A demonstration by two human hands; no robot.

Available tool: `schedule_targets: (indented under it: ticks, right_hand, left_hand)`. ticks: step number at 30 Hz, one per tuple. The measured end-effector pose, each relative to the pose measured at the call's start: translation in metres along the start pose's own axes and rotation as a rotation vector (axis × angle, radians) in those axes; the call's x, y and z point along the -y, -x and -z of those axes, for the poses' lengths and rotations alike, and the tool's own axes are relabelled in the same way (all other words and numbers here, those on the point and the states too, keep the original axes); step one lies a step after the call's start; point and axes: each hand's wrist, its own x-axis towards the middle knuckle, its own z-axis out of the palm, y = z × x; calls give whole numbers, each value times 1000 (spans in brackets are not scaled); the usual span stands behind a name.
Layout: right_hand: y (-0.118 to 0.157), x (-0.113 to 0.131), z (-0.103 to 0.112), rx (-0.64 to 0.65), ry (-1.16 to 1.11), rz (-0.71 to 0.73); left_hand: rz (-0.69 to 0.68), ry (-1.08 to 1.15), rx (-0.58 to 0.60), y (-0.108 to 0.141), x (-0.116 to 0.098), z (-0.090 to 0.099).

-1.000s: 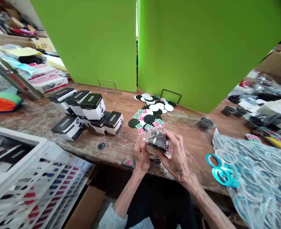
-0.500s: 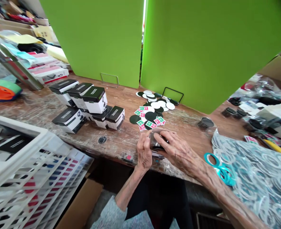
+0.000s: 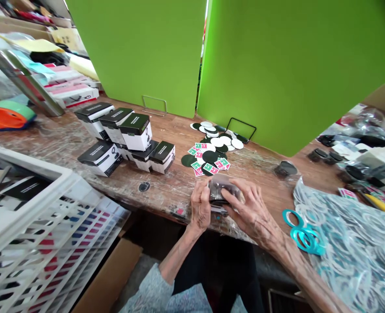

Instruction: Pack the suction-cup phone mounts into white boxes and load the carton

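Holds dark, glossy, plastic-covered block (image 3: 215, 190) at near edge of worn brown wooden table (image 3: 166, 191), with left hand (image 3: 200, 208) closed on its left side and right hand (image 3: 251, 209) laid across its right (whether pinching, cannot tell), apparently to brace against slipping.

Worn wooden bench (image 3: 166, 193); stacked boxes (image 3: 137, 140); scattered discs (image 3: 209, 156); wrapped black item (image 3: 285, 168)
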Motion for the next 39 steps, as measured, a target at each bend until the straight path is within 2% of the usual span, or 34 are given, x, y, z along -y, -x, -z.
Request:
schedule_targets:
  ticks: [7,10,13,18,21,23,27,29,31,33,35,37,39]
  right_hand:
    - [14,7,-11,-29,20,-5]
    - [20,7,-11,-4,20,9]
    - [28,9,-13,-19,20,8]
    - [35,14,-16,-65,-10,-41]
    - [37,16,-14,-70,-91,-68]
    - [38,17,-13,-110,-205,-193]
    - [36,14,-27,-280,-629,-743]
    - [34,11,-38,-253,-878,-911]
    - [33,9,-47,-201,-1000,-983]
    - [35,6,-52,-191,-987,-986]
    - [39,2,-52,-179,-887,-906]
    - [43,-2,-49,-137,-728,-755]
    - [46,-5,-44,-88,-565,-574]
  left_hand:
    - [13,-52,-5,0,4,-1]
    - [-27,-53,8,4,5,1]
    - [-103,-47,17,13,8,5]
    - [-317,-193,32,21,16,8]
    - [-389,-248,17,20,16,9]
    - [-386,-278,40,20,14,10]
    - [-331,-278,89,22,5,13]
    - [-267,-235,88,21,-1,15]
    - [-151,-155,75,19,-8,17]
    - [-8,-79,105,15,-15,21]
    - [78,-58,192,9,-21,29]
    - [54,-89,301,2,-26,38]
    - [-41,-105,376,-3,-29,48]
